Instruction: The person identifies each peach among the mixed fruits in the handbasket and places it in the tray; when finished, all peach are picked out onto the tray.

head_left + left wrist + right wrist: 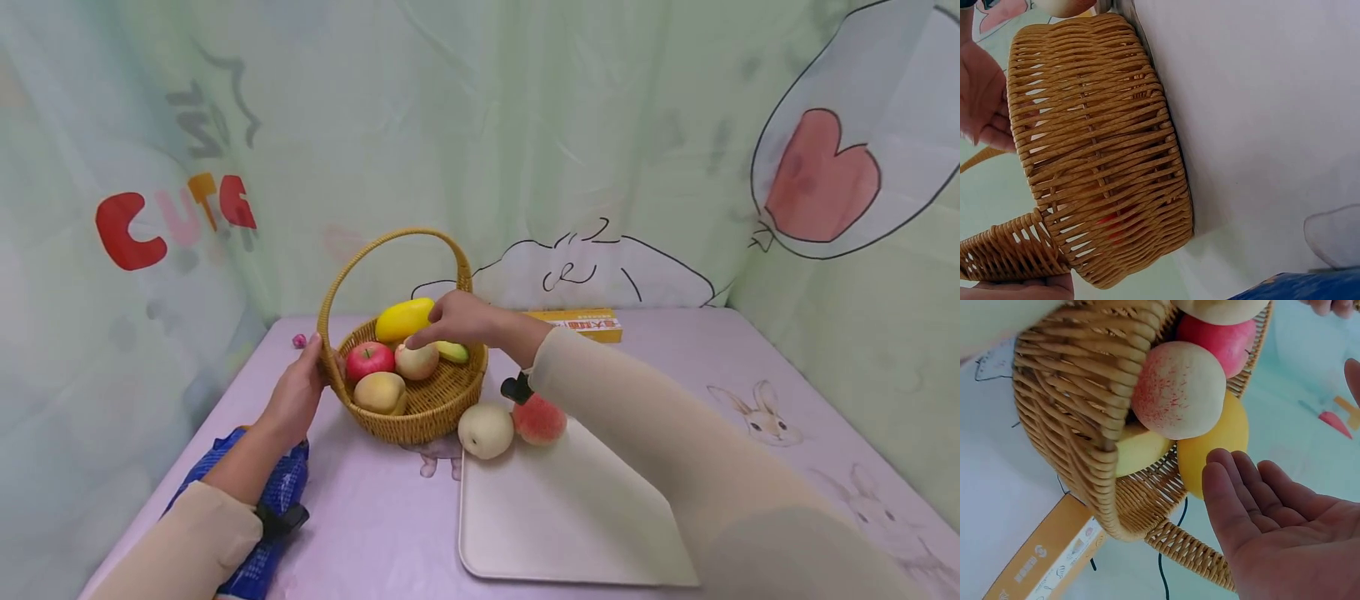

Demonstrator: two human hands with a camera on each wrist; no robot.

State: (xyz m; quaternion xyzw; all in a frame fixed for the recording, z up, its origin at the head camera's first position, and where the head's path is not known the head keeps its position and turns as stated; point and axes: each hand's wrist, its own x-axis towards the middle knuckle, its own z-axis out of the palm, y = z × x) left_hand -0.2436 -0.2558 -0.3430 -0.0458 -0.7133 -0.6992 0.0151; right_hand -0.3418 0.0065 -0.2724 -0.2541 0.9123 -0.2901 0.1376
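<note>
Beside basket (420, 428): tray (570, 517), pale fruit (486, 432), peach (540, 422); box (609, 335) behind; left fingers (312, 350) grasp handle (408, 232), right fingers (1225, 497) loose

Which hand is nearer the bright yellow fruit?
Right. The right hand is over the basket, close by the bright yellow fruit's right end; the left hand holds the handle at the basket's left side, farther away.

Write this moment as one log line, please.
left hand: holds handle; right hand: over basket, holding nothing; fruit: inside basket
</note>
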